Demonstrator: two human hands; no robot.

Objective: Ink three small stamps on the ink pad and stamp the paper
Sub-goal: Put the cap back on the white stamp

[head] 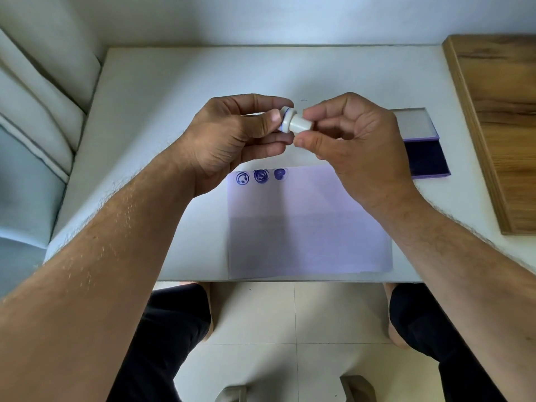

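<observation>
A small white stamp with a blue ring lies sideways in the air above the table, held between both hands. My left hand pinches its wide end with thumb and fingers. My right hand grips its narrow handle end. Below them lies a white sheet of paper with three blue round stamp marks in a row along its top left edge. The open ink pad, dark blue in a purple case with its lid up, sits to the right, partly hidden by my right hand.
The white table stands against a wall. A wooden board lies at its right edge. A pale cushioned seat is on the left. My knees and the tiled floor show below the table's front edge.
</observation>
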